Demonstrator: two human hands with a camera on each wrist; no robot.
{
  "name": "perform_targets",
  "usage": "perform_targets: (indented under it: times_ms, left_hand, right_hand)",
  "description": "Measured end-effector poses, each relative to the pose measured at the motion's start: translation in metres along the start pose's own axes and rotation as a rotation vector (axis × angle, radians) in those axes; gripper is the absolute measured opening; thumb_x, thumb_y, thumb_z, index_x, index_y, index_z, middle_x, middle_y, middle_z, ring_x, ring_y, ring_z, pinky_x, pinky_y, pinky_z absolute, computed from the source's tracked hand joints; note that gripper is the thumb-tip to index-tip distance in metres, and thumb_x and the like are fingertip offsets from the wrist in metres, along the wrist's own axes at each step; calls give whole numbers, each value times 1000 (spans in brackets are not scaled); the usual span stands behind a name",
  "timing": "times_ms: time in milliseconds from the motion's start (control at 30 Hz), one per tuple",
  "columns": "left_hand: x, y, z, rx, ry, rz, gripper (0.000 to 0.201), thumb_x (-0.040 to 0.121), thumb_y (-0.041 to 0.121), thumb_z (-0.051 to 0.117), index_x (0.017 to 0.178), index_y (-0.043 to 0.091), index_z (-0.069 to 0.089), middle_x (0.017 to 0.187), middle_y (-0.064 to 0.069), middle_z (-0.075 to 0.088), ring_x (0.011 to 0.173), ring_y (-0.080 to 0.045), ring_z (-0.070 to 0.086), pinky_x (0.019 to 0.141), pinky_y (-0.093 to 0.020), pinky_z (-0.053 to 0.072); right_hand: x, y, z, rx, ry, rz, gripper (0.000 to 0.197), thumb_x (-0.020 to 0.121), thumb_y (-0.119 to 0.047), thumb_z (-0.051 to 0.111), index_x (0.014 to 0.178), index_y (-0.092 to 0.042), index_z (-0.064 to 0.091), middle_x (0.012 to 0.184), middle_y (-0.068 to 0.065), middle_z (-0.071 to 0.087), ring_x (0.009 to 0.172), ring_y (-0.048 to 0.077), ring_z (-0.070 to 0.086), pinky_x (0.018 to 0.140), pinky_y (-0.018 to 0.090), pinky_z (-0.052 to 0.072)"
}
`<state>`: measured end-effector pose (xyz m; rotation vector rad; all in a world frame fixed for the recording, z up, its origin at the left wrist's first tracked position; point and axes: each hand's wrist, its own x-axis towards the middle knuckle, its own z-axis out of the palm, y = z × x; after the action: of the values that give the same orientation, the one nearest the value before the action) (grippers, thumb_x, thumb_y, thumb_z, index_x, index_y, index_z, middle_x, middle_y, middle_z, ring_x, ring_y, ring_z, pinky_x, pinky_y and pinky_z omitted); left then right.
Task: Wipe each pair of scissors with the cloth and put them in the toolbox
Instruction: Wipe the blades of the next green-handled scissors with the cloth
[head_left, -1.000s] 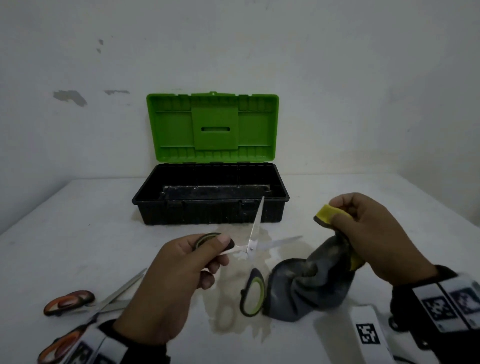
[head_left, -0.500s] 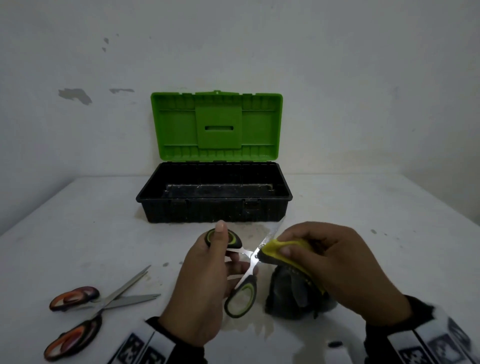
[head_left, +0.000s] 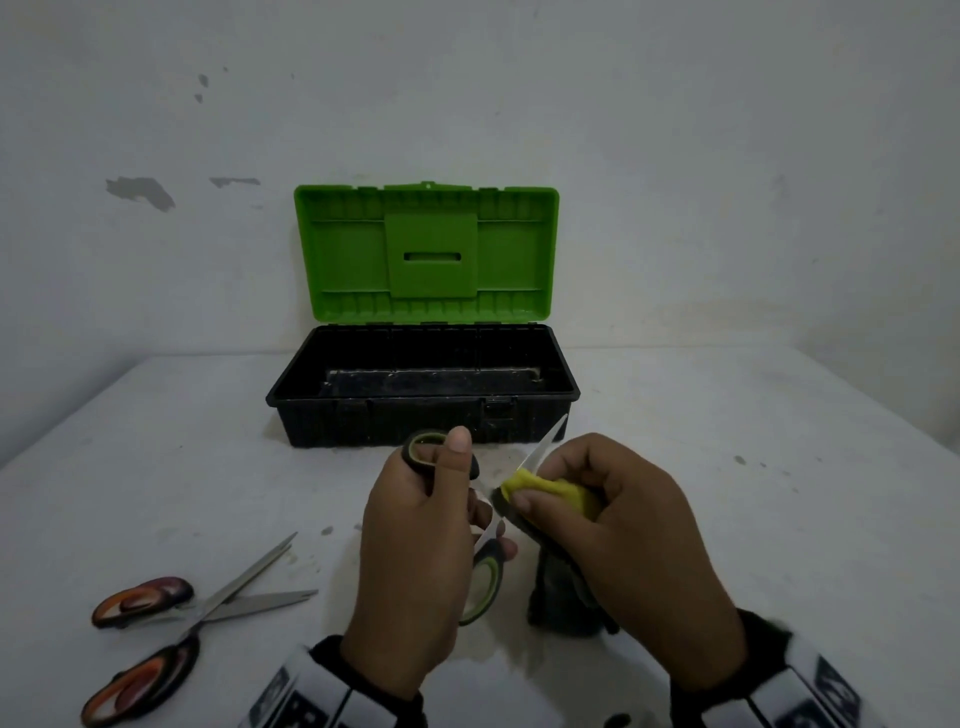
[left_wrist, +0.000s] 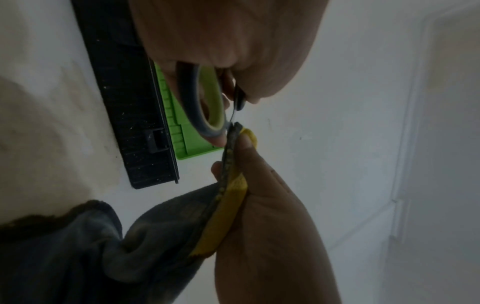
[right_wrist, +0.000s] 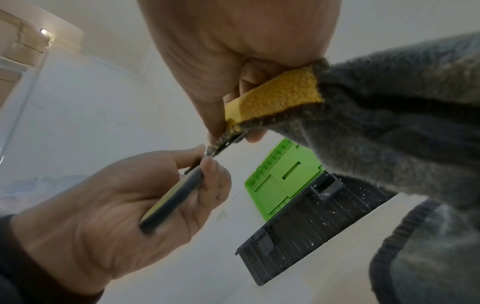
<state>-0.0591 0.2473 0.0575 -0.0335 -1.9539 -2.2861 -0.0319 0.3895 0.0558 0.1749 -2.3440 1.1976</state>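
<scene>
Left hand (head_left: 415, 561) clamped on scissors (head_left: 485, 582), thumb up at 12; right hand (head_left: 623, 540) pinched around cloth (head_left: 558, 491) on blade; toolbox (head_left: 423, 410) open beyond.

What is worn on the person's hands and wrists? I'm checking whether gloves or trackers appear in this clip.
No gloves: the left hand and the right hand are bare. Each forearm has a dark sleeve ending at the wrist. Over each sleeve sits a white wrist band printed with black square fiducial-style markers, the right one partly blurred. No rings, watch or cables are visible.
</scene>
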Motion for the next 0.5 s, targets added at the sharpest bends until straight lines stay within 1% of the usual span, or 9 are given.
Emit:
perform_targets:
  times_ms: [67, 133, 267, 333, 400, 467, 500]
  left_hand:
    - [-1, -2, 0, 15, -5, 44, 31, 91, 41, 55, 88, 10, 61, 59, -7, 57, 60, -34, 65, 46, -30, 54]
    - [-2, -4, -2, 24, -1, 83, 30, 90, 39, 58, 85, 9, 61, 57, -5, 58, 61, -38, 65, 46, -32, 55]
    - [-2, -5, -4, 55, -6, 160, 32, 87, 39, 57, 83, 8, 60, 56, -4, 60, 54, -30, 66, 47, -37, 57]
    - [-1, -5, -5, 58, -6, 171, 34, 88, 39, 56, 84, 6, 60, 55, -3, 59, 52, -30, 66, 46, -36, 57]
    - [0, -5, -6, 59, -4, 165, 35, 89, 40, 55, 84, 6, 59, 54, -2, 58, 52, -32, 65, 45, -34, 56]
    - [0, -5, -7, 59, -3, 156, 34, 90, 40, 54, 84, 6, 60, 53, -1, 57, 52, -32, 63, 44, -33, 55]
    - [1, -6, -7, 59, -6, 151, 34, 90, 39, 54, 84, 6, 60, 52, -1, 55, 50, -31, 62, 44, -33, 55]
  right_hand:
    - [0, 0, 4, 11, 27, 12, 16, 78, -35, 79, 80, -31, 63, 72, -16, 64, 80, -1, 59, 63, 6, 44]
    - [0, 0, 9, 8, 51, 8, 17, 79, -36, 78, 79, -30, 62, 70, -15, 62, 78, 0, 59, 62, 7, 44]
    - [3, 2, 14, 6, 116, 0, 22, 81, -34, 78, 75, -27, 58, 66, -11, 61, 72, 5, 59, 57, 8, 42]
    - [3, 3, 16, 10, 142, -1, 23, 81, -34, 78, 73, -25, 59, 65, -8, 61, 69, 8, 59, 55, 9, 42]
    - [2, 1, 17, 24, 135, 7, 24, 80, -36, 78, 72, -23, 60, 64, -6, 61, 67, 10, 58, 54, 11, 42]
    - [2, 0, 16, 28, 122, 9, 24, 79, -35, 79, 71, -23, 60, 63, -7, 60, 69, 9, 58, 55, 10, 43]
    - [3, 0, 15, 30, 127, 19, 24, 79, -35, 79, 70, -23, 61, 62, -7, 61, 69, 9, 58, 55, 10, 43]
